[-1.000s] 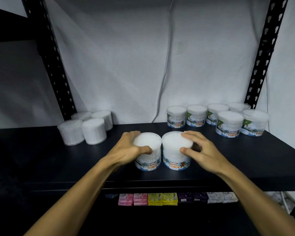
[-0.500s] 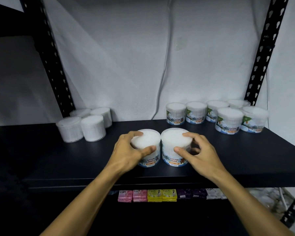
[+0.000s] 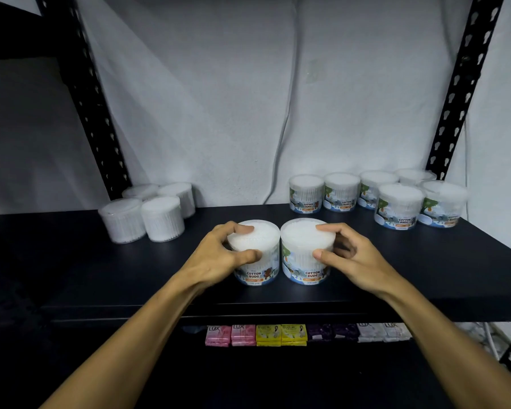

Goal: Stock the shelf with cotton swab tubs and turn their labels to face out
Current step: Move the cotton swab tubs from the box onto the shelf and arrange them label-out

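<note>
Two cotton swab tubs stand side by side at the middle front of the black shelf [image 3: 425, 276]. My left hand [image 3: 216, 258] grips the left tub [image 3: 257, 261] around its lid. My right hand [image 3: 348, 258] grips the right tub [image 3: 304, 261] the same way. Both labels reading COTTON BUDS face me. Several tubs [image 3: 398, 206] with labels facing out stand at the back right. Several more tubs [image 3: 160, 218] at the back left show only plain white sides.
Black perforated uprights [image 3: 460, 84] frame the shelf against a white wall, with a grey cable [image 3: 289, 113] hanging down it. On the lower shelf lies a row of soap packs [image 3: 269, 335] in pink, yellow, purple and white.
Both hands have stayed on the two front tubs. The right tub's label has turned further round to face me, and the fingers have shifted on both lids.
</note>
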`<action>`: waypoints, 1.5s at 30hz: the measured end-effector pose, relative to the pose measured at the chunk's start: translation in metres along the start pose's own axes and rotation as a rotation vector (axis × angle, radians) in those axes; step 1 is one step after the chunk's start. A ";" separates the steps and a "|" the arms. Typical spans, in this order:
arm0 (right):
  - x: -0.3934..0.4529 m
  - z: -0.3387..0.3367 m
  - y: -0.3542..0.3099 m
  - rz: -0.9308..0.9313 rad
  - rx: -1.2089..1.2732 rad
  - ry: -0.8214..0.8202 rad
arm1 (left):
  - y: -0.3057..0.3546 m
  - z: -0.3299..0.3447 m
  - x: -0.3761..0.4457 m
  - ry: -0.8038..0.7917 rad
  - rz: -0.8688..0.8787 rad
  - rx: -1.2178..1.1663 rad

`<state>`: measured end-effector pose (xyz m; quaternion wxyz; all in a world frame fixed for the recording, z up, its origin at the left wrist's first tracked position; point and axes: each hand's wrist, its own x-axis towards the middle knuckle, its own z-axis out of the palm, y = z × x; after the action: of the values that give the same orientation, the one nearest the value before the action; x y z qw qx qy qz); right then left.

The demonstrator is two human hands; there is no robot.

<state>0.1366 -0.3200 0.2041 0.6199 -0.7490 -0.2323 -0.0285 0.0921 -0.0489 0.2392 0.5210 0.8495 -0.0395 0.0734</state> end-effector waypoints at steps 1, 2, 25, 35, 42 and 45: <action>0.000 0.000 -0.001 0.000 0.007 -0.006 | 0.000 0.000 0.000 -0.007 0.002 -0.007; 0.000 -0.001 -0.002 0.000 0.009 -0.011 | -0.001 0.000 0.001 -0.015 0.003 -0.014; -0.001 -0.004 -0.006 0.017 0.011 -0.055 | -0.008 -0.002 0.002 -0.030 0.038 -0.027; -0.020 -0.003 -0.008 -0.036 -0.374 0.024 | -0.021 -0.008 -0.015 0.037 0.114 0.184; -0.026 0.016 -0.008 -0.095 -0.528 0.169 | -0.014 -0.002 -0.017 0.071 0.104 0.244; -0.022 0.012 -0.007 -0.062 -0.498 0.198 | -0.012 0.004 -0.011 0.059 0.106 0.226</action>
<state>0.1117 -0.3147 0.2006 0.4351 -0.8644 -0.1793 -0.1769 0.0834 -0.0468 0.2251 0.4182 0.8970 -0.0605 0.1297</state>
